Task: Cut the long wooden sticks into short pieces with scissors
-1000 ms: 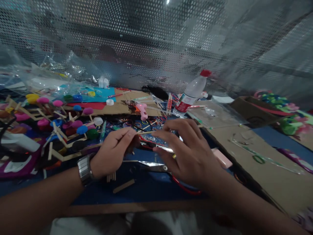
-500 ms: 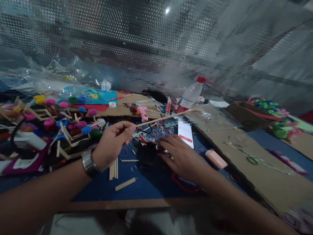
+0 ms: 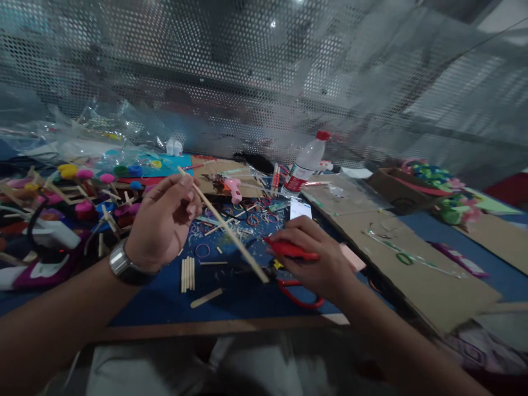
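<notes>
My left hand [image 3: 165, 220], with a metal watch on its wrist, pinches the upper end of a long thin wooden stick [image 3: 231, 234]. The stick slants down to the right over the blue table. My right hand [image 3: 315, 256] is closed around a red object [image 3: 291, 249], partly hidden by the fingers. Just below it lie red-handled scissors [image 3: 301, 300]. A row of short wooden sticks [image 3: 188, 274] and a flat craft stick [image 3: 207, 298] rest on the table between and below the hands.
Behind the hands are a pink glue gun [image 3: 233, 188], a bottle [image 3: 306, 164] and a phone [image 3: 300, 208]. Colourful pompom pieces [image 3: 84, 209] crowd the left. Cardboard [image 3: 406, 275] and a pink block [image 3: 353, 257] lie right.
My left hand has moved left and turned, so the stick now points down to the right. My right hand has lifted the red object. The view has shifted slightly.
</notes>
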The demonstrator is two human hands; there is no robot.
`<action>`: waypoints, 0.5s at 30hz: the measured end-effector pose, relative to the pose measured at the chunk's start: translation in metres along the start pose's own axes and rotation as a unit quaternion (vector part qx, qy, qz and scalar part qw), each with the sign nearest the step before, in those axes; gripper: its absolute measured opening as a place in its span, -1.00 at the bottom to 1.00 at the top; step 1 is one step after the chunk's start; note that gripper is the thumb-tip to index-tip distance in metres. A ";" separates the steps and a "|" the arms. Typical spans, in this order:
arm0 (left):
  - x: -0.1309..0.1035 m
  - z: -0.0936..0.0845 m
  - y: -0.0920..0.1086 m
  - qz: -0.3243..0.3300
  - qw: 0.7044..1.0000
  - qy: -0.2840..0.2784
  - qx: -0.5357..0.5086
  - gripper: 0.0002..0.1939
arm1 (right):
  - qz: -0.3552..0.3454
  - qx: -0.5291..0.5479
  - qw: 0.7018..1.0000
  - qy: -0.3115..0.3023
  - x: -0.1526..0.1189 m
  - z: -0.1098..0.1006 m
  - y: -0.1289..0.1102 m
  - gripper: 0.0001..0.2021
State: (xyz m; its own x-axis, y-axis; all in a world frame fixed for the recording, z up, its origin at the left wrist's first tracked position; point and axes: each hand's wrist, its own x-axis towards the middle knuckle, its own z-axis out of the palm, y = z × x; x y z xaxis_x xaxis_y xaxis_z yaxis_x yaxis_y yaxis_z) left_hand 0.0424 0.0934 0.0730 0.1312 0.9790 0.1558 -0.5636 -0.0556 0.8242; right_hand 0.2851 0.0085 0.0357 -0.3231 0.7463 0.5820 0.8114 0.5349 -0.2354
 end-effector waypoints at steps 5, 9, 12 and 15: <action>-0.019 0.006 0.025 0.041 0.989 -0.080 0.117 -0.83 | 0.160 0.072 0.971 0.163 -0.046 -0.012 -0.011 -0.87; -0.046 0.005 0.030 0.093 0.867 -0.242 0.425 -0.86 | 0.281 0.204 0.919 0.188 -0.086 -0.007 -0.034 -0.85; -0.069 0.001 0.014 0.126 0.714 -0.363 0.585 -0.86 | 0.290 0.378 0.866 0.154 -0.106 0.004 -0.055 -0.50; -0.088 -0.003 -0.009 0.104 0.602 -0.415 0.675 -0.83 | 0.325 0.452 0.819 0.141 -0.114 0.016 -0.069 -0.49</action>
State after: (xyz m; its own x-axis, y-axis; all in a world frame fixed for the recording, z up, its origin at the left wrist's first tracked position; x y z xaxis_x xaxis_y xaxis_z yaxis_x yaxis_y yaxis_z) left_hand 0.0339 0.0087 0.0506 0.8499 0.5193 0.0891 0.4630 -0.8168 0.3441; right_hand 0.2579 -0.1070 -0.0264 0.2625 0.9370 0.2306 0.0343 0.2298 -0.9726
